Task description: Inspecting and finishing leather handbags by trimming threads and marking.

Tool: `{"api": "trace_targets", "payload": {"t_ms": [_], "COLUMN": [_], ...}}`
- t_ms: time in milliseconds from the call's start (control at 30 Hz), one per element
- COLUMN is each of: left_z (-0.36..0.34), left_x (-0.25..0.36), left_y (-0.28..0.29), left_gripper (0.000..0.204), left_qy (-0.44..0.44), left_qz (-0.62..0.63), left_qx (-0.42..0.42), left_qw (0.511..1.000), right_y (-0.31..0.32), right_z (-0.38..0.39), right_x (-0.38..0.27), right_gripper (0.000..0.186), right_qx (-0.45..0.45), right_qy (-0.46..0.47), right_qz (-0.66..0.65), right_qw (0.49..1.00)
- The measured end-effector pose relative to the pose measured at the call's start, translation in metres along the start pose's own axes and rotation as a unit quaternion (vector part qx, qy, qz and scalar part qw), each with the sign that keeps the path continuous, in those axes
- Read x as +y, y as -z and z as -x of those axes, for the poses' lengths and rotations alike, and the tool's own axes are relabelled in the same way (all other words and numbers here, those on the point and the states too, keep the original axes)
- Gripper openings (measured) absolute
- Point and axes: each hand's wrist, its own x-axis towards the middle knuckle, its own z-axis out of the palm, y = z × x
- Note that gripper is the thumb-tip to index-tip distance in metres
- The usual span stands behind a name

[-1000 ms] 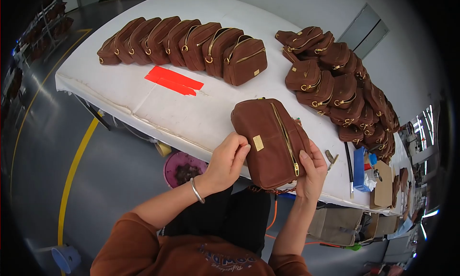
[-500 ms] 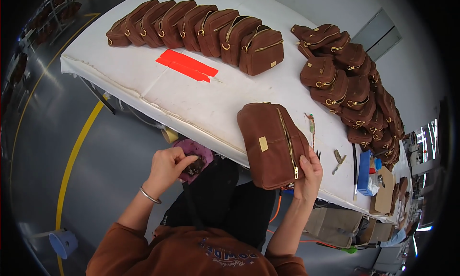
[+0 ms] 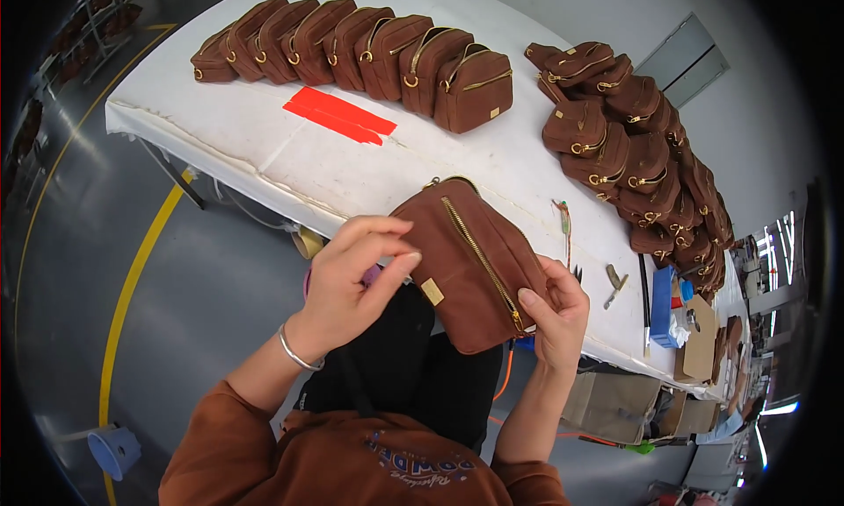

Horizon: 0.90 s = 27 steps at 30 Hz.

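A brown zippered bag (image 3: 444,269), with a gold zip and a small gold plate, is held tilted over the near edge of the table. My right hand (image 3: 559,317) grips its right side, thumb on the front by the zip pull. Beside the bag's left edge is my left hand (image 3: 352,273), its fingers bent and thumb apart, nothing visible between them; whether the fingertips touch the bag I cannot tell. Mostly hidden behind that hand is a purple container (image 3: 373,274) at my lap.
Along the far side of the white table (image 3: 220,145) stands a row of brown bags (image 3: 475,88). More brown bags (image 3: 646,159) are heaped at the right. Red strips (image 3: 338,115) lie on the cloth. A small knife (image 3: 615,286), a brush (image 3: 646,313) and a blue box (image 3: 665,308) sit at right.
My left hand has risen from the purple container to the bag's left edge. The bag has turned and tilted in my right hand, its top edge coming more into view.
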Motion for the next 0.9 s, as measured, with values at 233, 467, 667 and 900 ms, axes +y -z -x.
{"api": "trace_targets", "payload": {"t_ms": [233, 467, 667, 900], "left_z": [-0.032, -0.024, 0.001, 0.018], "left_x": [0.029, 0.016, 0.001, 0.008], "left_y": [-0.021, -0.034, -0.046, -0.052], "left_gripper": [0.04, 0.023, 0.019, 0.02], "left_qy": [-0.157, 0.153, 0.3, 0.283], "left_qz": [-0.04, 0.091, 0.415, 0.431], "left_qx": [-0.156, -0.174, -0.035, -0.022], "left_qw": [0.974, 0.969, 0.858, 0.856], "right_y": [-0.008, -0.022, -0.053, -0.065], "right_z": [-0.005, -0.021, 0.015, 0.027], "right_x": [-0.02, -0.018, 0.009, 0.019], "right_gripper": [0.039, 0.04, 0.044, 0.066], "right_qx": [-0.113, 0.026, 0.053, 0.045], "right_qy": [0.035, 0.233, 0.086, 0.086], "right_qz": [0.159, 0.393, 0.284, 0.345], "right_qw": [0.98, 0.889, 0.954, 0.933]}}
